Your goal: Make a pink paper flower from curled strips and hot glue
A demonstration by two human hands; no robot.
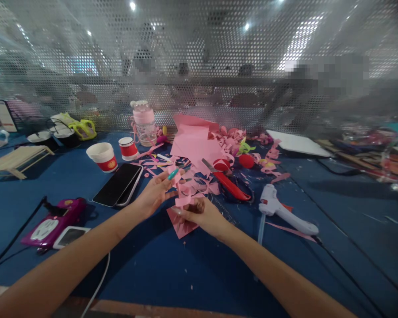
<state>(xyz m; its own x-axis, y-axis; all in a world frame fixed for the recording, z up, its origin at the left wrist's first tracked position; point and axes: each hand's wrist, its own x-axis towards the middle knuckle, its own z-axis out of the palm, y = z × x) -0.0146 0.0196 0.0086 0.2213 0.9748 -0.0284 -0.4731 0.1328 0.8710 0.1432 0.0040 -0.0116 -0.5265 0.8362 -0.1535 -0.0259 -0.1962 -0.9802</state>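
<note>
Between my two hands is a pink paper strip, bent and folded, over the middle of the blue table. My left hand pinches its upper part between thumb and finger; a long teal nail shows. Lower down, my right hand grips the strip's bottom end. Under the right fingers lies a flat pink paper piece; whether they touch it I cannot tell. Just beyond the hands spread curled pink paper scraps, and to their right are scissors with red handles.
A white glue gun with its cord lies at right. Pink sheets are stacked behind the scraps. Two phones, paper cups, a pink-lidded bottle and a purple power strip stand or lie at left. A perforated screen closes the back.
</note>
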